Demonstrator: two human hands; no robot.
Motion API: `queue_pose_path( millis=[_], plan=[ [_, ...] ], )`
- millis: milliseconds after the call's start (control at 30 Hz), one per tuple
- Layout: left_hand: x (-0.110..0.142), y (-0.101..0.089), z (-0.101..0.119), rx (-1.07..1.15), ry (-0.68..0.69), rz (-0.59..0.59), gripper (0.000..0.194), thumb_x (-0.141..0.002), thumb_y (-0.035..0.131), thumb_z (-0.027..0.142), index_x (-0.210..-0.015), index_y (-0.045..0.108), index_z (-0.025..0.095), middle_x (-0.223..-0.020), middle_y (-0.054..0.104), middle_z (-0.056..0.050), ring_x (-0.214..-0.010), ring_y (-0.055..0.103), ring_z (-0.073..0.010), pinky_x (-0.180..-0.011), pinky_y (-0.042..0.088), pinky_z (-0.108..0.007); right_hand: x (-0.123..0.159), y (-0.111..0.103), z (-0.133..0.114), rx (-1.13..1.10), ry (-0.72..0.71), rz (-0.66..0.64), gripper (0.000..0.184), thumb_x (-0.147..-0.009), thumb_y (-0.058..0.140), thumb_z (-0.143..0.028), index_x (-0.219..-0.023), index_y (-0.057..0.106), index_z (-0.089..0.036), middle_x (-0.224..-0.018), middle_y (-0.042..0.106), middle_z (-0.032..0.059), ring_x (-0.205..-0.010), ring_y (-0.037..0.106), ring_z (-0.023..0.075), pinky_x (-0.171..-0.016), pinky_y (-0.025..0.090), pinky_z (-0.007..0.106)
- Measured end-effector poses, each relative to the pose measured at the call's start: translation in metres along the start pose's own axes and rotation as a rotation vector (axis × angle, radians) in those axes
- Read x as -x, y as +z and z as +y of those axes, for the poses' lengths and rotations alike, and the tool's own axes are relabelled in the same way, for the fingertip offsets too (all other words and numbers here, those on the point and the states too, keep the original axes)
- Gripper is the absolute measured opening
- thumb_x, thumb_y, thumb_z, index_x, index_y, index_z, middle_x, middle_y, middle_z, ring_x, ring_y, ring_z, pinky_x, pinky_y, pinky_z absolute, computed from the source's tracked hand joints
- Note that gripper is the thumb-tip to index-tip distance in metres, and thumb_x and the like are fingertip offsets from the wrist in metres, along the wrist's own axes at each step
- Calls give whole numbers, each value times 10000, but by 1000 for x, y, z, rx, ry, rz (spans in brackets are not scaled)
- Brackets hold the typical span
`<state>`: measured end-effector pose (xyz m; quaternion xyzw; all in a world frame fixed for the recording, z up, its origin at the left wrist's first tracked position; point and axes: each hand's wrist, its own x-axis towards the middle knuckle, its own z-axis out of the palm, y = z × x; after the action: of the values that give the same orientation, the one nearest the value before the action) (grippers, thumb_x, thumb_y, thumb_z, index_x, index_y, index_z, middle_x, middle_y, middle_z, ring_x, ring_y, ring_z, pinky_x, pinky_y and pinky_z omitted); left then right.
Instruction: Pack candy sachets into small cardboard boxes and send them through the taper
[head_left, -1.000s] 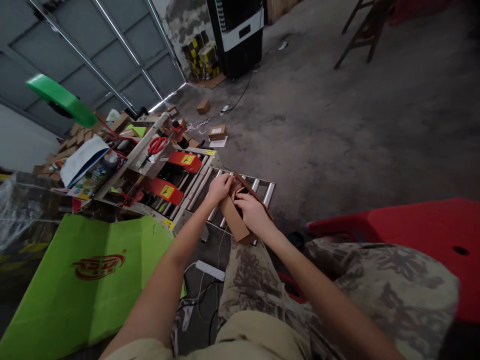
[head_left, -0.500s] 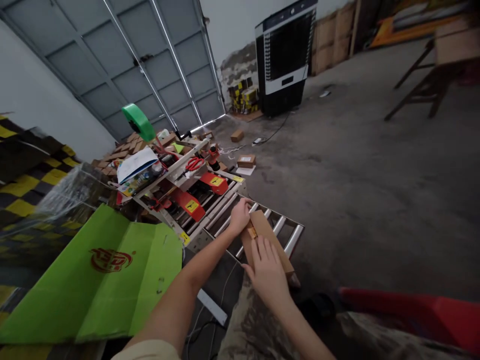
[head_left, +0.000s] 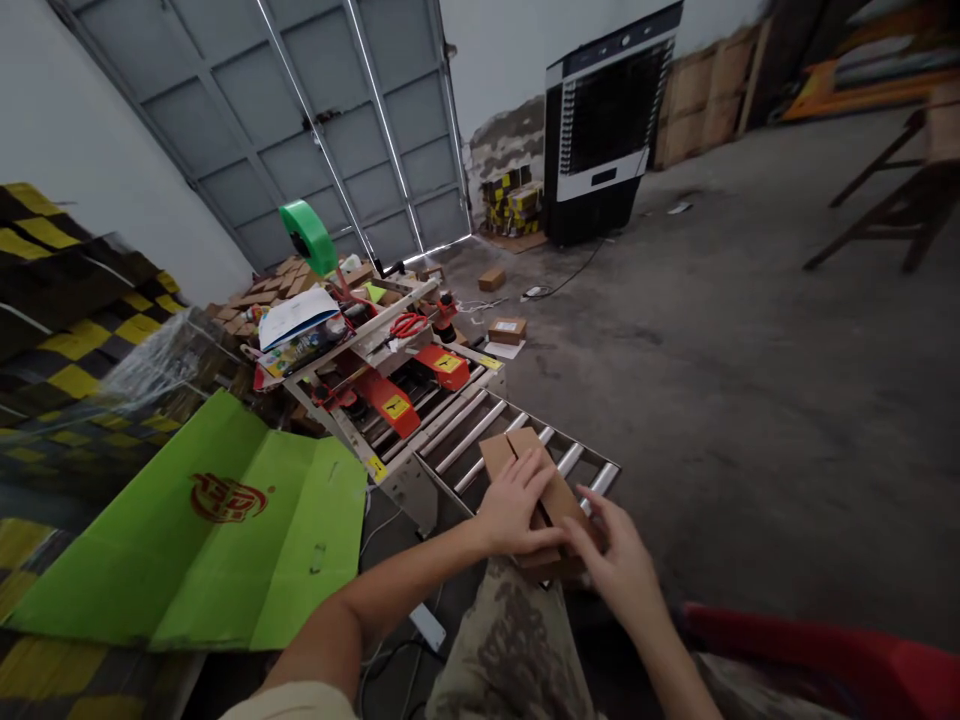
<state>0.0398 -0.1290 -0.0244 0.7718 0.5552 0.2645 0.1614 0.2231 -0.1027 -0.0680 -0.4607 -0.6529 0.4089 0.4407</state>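
Note:
A small brown cardboard box with its flaps folded down lies on the near end of a roller conveyor. My left hand lies flat on the box top, fingers stretched out and pressing the flaps. My right hand is at the box's near right corner, fingers curled against its side. The box's near end is hidden behind both hands.
A sealing machine with red guards, red scissors and a green tape roll stands beyond the rollers. Green flattened cardboard lies at left. Small boxes lie on the concrete floor, a black cooler behind, a red stool at right.
The camera has tilted up. My left hand moved from the box's far end onto its top, my right hand slid off the top to its near right corner. The flaps now lie closed.

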Motion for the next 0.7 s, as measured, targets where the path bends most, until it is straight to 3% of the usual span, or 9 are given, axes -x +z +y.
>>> queue_pose_path(
  millis=[133, 233, 367, 467, 600, 700],
  plan=[
    [5, 1, -5, 115, -85, 222, 663, -863, 622, 491, -1417, 430, 183, -1510, 399, -202, -1413, 401, -317, -1177, 360, -513, 5, 16, 3, 171, -111, -101, 665, -823, 593, -610, -1328, 571, -178, -1376, 556, 169, -1261, 536, 347, -1061, 446, 550],
    [9, 3, -8, 156, -50, 340, 457, -902, 576, 321, -1329, 482, 188, -1380, 512, -169, -1325, 485, -279, -1120, 424, -500, 7, 15, 5, 159, -128, -152, 689, -846, 588, -606, -1389, 533, -185, -1419, 527, 146, -1306, 510, 319, -1101, 432, 513],
    [6, 5, -11, 170, 10, 378, 306, -915, 518, 219, -1215, 549, 168, -1244, 612, -145, -1191, 573, -239, -1026, 499, -440, 5, 6, 9, 45, 38, -108, 599, -954, 417, -571, -1383, 561, -180, -1406, 557, 119, -1289, 542, 271, -1090, 463, 423],
    [-1, 5, -13, 87, 66, 278, 227, -923, 479, 179, -1105, 612, 156, -1124, 680, -119, -1131, 600, -218, -1058, 475, -421, 4, 5, 10, 5, 90, -81, 593, -986, 338, -550, -1380, 576, -176, -1391, 576, 108, -1278, 559, 248, -1065, 488, 368],
    [-10, 3, -17, -112, 48, 16, 178, -890, 514, 176, -925, 687, 150, -994, 718, -104, -1100, 606, -243, -1053, 466, -430, 7, 10, 4, 208, -98, -184, 579, -985, 368, -538, -1464, 496, -238, -1504, 463, 82, -1370, 467, 269, -1121, 431, 438],
    [-15, 3, -19, -195, -11, -53, 133, -854, 573, 203, -840, 695, 152, -917, 721, -96, -1036, 616, -259, -1005, 487, -455, 10, 12, -3, 416, -174, -252, 610, -964, 429, -559, -1503, 447, -273, -1594, 305, 104, -1390, 429, 331, -1085, 449, 504]
  ],
)
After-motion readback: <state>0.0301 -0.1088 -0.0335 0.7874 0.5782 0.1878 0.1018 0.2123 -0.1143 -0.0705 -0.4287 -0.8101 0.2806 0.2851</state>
